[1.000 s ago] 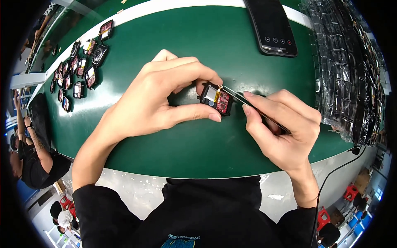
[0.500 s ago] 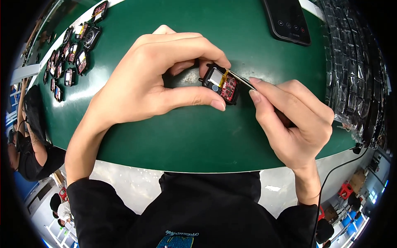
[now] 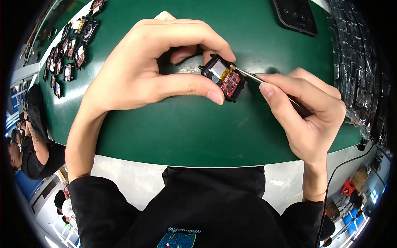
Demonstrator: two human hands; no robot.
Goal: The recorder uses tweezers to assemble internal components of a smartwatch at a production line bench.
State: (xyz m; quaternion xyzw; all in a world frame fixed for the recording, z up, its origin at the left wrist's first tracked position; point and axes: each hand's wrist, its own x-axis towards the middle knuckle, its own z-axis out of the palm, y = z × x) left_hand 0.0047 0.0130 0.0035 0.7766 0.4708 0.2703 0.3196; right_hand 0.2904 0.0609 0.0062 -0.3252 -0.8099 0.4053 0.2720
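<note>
Between thumb and fingers, my left hand [image 3: 165,62] grips an open smartwatch case [image 3: 224,78] by its edges. Inside the black case show a silvery battery, yellow tape, a small round grey part and a red circuit board [image 3: 231,84]. Pinched in my right hand [image 3: 306,107] is a pair of metal tweezers [image 3: 252,77], slanting in from the right. Their tip touches the upper edge of the case, by the yellow tape. What the tip has hold of, if anything, is too small to make out.
Several open watch cases [image 3: 68,53] lie at the far left of the green table [image 3: 198,136]. A black phone-like device [image 3: 294,16] rests at the far right. Clear plastic trays [image 3: 351,62] line the right edge, with a black cable [image 3: 343,163] below. Another person [image 3: 37,153] sits at left.
The tweezers have tilted, and my right hand has shifted right, away from the case. The case sits slightly higher in view, with my left hand still around it.
</note>
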